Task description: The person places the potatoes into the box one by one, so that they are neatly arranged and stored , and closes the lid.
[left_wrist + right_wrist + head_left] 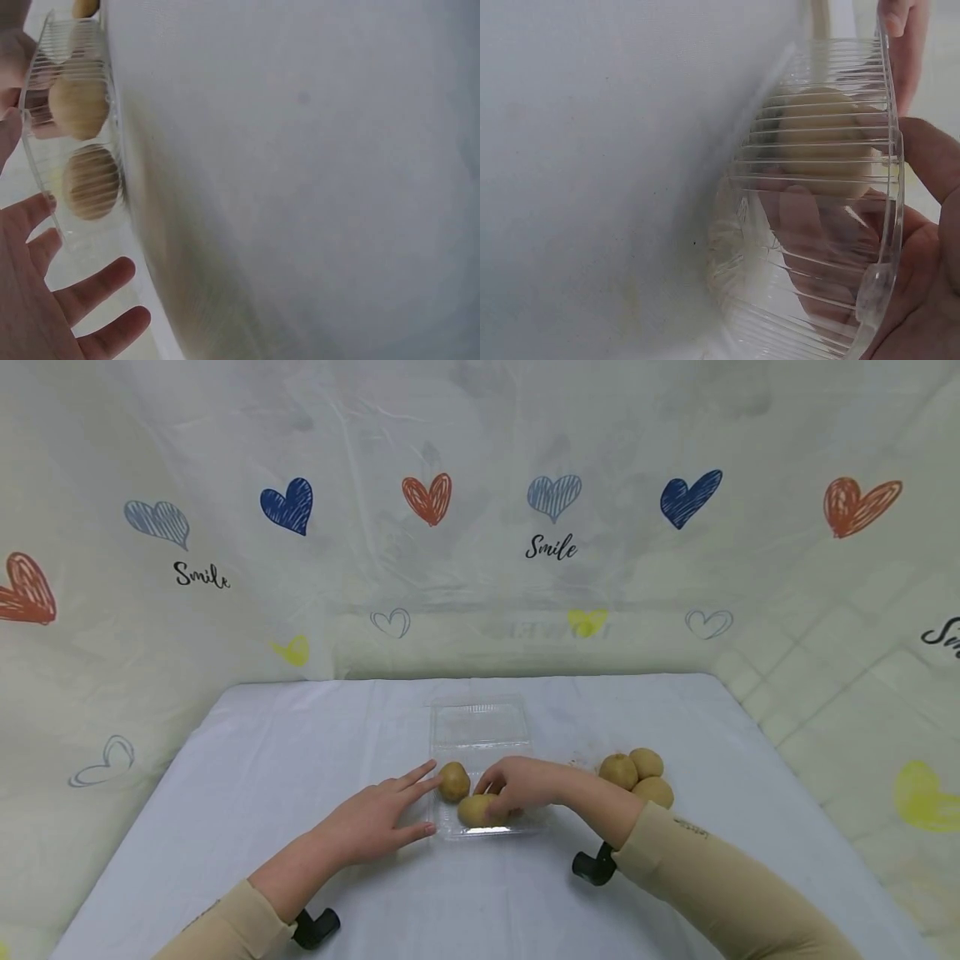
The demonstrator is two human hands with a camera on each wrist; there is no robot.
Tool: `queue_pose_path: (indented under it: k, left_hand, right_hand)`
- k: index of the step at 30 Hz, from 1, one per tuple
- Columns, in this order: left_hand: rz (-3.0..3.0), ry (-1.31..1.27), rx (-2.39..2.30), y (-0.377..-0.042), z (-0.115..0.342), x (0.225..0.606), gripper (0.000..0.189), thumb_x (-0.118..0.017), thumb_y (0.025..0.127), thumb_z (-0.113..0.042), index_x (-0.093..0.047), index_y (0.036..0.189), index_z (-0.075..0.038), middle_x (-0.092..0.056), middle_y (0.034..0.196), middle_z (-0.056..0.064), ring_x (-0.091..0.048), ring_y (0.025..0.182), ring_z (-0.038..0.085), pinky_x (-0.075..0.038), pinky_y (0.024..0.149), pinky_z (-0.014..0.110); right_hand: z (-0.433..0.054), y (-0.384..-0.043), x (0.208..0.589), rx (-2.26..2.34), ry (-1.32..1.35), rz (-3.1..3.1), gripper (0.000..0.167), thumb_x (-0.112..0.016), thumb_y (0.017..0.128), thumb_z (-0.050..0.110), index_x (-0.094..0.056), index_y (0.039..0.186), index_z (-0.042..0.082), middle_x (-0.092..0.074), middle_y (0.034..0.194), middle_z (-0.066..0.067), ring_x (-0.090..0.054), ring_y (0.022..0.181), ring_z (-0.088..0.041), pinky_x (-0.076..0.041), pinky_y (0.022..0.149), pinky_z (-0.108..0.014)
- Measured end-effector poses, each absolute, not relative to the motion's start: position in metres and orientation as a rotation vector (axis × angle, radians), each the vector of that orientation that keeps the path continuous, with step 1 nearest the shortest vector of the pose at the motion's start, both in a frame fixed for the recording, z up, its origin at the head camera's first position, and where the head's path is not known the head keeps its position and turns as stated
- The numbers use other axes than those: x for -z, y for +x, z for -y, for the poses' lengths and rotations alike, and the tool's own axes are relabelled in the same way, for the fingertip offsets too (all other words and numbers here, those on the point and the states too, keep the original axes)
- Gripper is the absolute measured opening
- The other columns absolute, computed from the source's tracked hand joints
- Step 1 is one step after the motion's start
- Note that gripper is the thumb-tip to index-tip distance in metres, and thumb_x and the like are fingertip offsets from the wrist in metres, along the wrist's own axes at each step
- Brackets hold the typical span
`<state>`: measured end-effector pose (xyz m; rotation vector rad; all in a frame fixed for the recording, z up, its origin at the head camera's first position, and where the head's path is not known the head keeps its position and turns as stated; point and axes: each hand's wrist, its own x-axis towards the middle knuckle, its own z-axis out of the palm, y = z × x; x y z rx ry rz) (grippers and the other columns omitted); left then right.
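A clear plastic clamshell box stands with its ribbed lid folded back. One potato sits in its left part, and another potato lies at the front. My right hand reaches down inside the box, fingers and thumb curled about the front potato. Through the wall in the right wrist view, those fingers show beside that potato. My left hand has its fingers spread at the box's left edge, fingertips right at the rim in the left wrist view.
Three more potatoes lie in a group to the right of the box, beyond my right forearm. A white cloth covers the table. Behind it hangs a pale backdrop printed with hearts.
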<state>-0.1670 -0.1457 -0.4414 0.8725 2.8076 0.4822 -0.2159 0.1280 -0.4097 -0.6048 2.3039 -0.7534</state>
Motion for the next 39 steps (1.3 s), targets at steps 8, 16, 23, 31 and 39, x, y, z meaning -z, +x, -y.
queue_pose_path:
  k: [8, 16, 23, 31, 39]
  left_hand:
    - [-2.812, 0.879, -0.48, -0.167, 0.146, 0.441, 0.069, -0.057, 0.096, -0.056, -0.034, 0.156, -0.032, -0.02, 0.164, -0.009, -0.043, 0.138, 0.023, -0.042, 0.105, 0.049]
    - [-2.818, 0.883, -0.493, -0.167, 0.145, 0.443, 0.069, -0.057, 0.095, -0.057, -0.034, 0.155, -0.032, -0.02, 0.164, -0.01, -0.045, 0.137, 0.025, -0.043, 0.104, 0.05]
    - [-2.818, 0.886, -0.496, -0.166, 0.146, 0.443, 0.069, -0.056, 0.095, -0.059, -0.034, 0.155, -0.033, -0.019, 0.164, -0.011, -0.045, 0.137, 0.024, -0.043, 0.104, 0.05]
    - [-2.81, 0.886, -0.491, -0.166, 0.147, 0.442, 0.073, -0.047, 0.093, -0.07, -0.033, 0.156, -0.034, -0.018, 0.164, -0.012, -0.046, 0.136, 0.023, -0.045, 0.102, 0.049]
    - [-2.816, 0.908, -0.484, -0.166, 0.147, 0.442, 0.074, -0.045, 0.093, -0.071, -0.033, 0.156, -0.033, -0.019, 0.164, -0.01, -0.045, 0.137, 0.023, -0.045, 0.103, 0.047]
  right_hand:
    - [-0.131, -0.217, 0.41, 0.827, -0.52, -2.342, 0.025, -0.077, 0.087, 0.018, -0.074, 0.111, 0.016, -0.066, 0.092, 0.002, -0.066, 0.074, -0.018, -0.057, 0.066, -0.033]
    - [-0.129, -0.213, 0.411, 0.848, -0.509, -2.347, 0.024, -0.076, 0.088, 0.018, -0.075, 0.112, 0.015, -0.068, 0.096, 0.002, -0.065, 0.076, -0.017, -0.057, 0.066, -0.033]
    - [-0.124, -0.208, 0.412, 0.907, -0.512, -2.311, 0.025, -0.076, 0.088, 0.015, -0.074, 0.113, 0.009, -0.07, 0.104, 0.0, -0.065, 0.08, -0.016, -0.058, 0.069, -0.033]
    - [-0.118, -0.204, 0.415, 0.964, -0.505, -2.261, 0.021, -0.075, 0.088, 0.013, -0.074, 0.109, 0.009, -0.07, 0.1, 0.0, -0.067, 0.077, -0.018, -0.058, 0.07, -0.034]
    - [-0.115, -0.203, 0.416, 0.931, -0.532, -2.264, 0.022, -0.074, 0.09, 0.015, -0.074, 0.111, 0.01, -0.07, 0.1, 0.001, -0.067, 0.078, -0.017, -0.058, 0.07, -0.032]
